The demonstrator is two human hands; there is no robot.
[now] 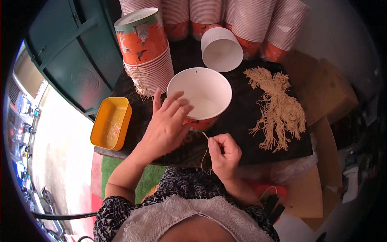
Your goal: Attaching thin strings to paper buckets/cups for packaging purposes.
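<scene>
Left hand (167, 123) spread at the near-left rim of the paper tub (217, 86) mid-table, touching or not I can't quite tell, and the right hand (225, 155) pinches a cord (204, 134) just in front, close behind its tip, which should keep that soft end steady.

Widest open lane on dark table (244, 105) runs from near edge between upright bucket (203, 92) and cord bundle (281, 113), narrowing where tipped bucket (221, 52) nears bundle's far end. Wrapped stacks (250, 22) block far edge. Right hand (225, 153), pinching cord strand (204, 136), occupies lane's near left side. Left hand (170, 117) crosses gap between bucket and yellow tray (124, 125) at near left corner. Tall stack (151, 68) walls off far left. Near right corner lies bare.
</scene>
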